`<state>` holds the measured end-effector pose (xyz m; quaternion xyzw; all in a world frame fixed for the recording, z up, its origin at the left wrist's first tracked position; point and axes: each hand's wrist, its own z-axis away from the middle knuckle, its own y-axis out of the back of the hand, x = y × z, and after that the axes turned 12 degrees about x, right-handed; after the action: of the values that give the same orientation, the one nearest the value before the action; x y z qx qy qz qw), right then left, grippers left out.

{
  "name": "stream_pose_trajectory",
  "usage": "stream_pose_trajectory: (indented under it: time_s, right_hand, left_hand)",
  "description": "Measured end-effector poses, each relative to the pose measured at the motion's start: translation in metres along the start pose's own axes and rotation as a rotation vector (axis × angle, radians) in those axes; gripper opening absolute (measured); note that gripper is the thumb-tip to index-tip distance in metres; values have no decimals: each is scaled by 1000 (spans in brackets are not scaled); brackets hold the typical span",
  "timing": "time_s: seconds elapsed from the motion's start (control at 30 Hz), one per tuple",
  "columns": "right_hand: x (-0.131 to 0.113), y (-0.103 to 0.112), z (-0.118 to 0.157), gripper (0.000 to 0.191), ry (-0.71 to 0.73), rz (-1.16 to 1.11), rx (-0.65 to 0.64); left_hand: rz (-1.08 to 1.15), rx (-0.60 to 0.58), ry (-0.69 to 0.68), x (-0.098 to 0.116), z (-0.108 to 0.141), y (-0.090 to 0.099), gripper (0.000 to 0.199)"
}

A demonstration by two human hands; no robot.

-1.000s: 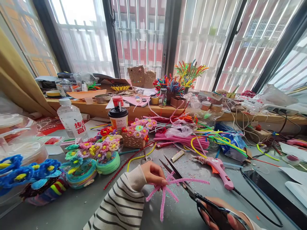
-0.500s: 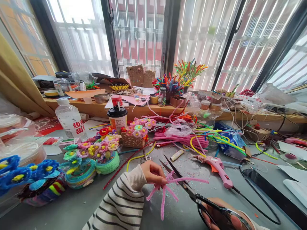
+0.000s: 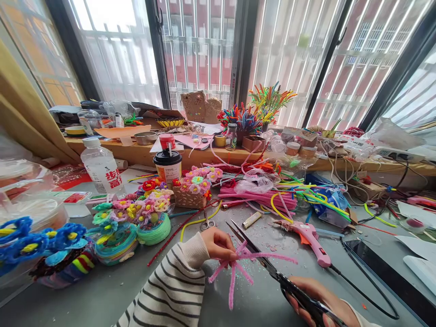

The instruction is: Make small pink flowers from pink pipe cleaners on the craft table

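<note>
Pinched between the fingers of my left hand (image 3: 220, 246) is the middle of a pink pipe-cleaner piece (image 3: 232, 284) with several fuzzy arms spreading out. My right hand (image 3: 315, 297) grips the black handles of a large pair of scissors (image 3: 269, 268). Their blades point up and left, nearly closed, and cross the long pink arm that reaches to the right. A small pair of scissors (image 3: 207, 222) lies on the grey table beyond my left hand. Near the blades is a whitish lighter-like stick (image 3: 252, 220).
A pink glue gun (image 3: 311, 240) with a black cord lies at the right, by a dark phone-like slab (image 3: 388, 277). Pipe-cleaner flower pots (image 3: 153, 229), a cup (image 3: 167, 168) and a bottle (image 3: 102, 170) stand left. Pink pipe cleaners (image 3: 259, 200) are heaped behind.
The large scissors' blades have come closer together around the long pink arm, and the fingers of my right hand have closed in with the handles. My left hand has barely moved.
</note>
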<state>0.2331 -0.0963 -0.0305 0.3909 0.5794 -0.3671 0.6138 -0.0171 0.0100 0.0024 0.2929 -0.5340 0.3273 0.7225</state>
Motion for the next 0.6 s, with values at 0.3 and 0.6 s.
stream_pose_trajectory:
  time_s: [0.3, 0.6]
  right_hand:
    - [-1, -2, 0, 53, 47, 104, -3]
    - [1, -8, -11, 46, 62, -45, 10]
  left_hand:
    - [-69, -46, -27, 1, 3, -4, 18]
    - [-38, 30, -28, 3, 1, 0, 19]
